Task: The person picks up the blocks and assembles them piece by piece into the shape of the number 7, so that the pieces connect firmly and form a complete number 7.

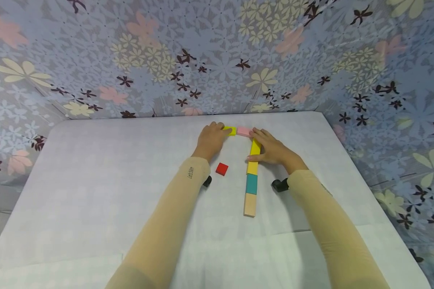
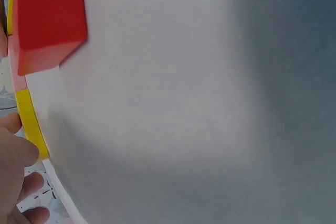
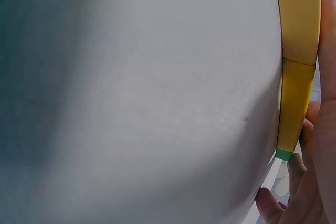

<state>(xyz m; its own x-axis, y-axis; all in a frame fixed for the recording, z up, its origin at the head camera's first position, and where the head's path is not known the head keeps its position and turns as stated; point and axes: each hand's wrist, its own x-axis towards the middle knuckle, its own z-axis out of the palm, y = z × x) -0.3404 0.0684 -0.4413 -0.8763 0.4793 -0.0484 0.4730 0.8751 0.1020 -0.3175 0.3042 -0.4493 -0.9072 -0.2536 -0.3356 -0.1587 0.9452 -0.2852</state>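
In the head view my left hand (image 1: 210,139) pinches a flat yellow block (image 1: 233,131) near the table's far edge, with a pink block (image 1: 244,131) just right of it. My right hand (image 1: 271,147) lies over the far end of a block column, its fingertips beside the pink block and its thumb across the column. From far to near, the column has a bright yellow block (image 1: 255,147), a paler yellow one (image 1: 252,167), a teal one (image 1: 251,184) and a plain wooden one (image 1: 250,204). A small green piece (image 3: 284,154) shows by the right fingers, mostly hidden.
A lone red block (image 1: 222,169) lies left of the column, near the left wrist. All of it rests on a white-covered table (image 1: 94,180). Flower-patterned cloth (image 1: 209,60) rises behind the far edge.
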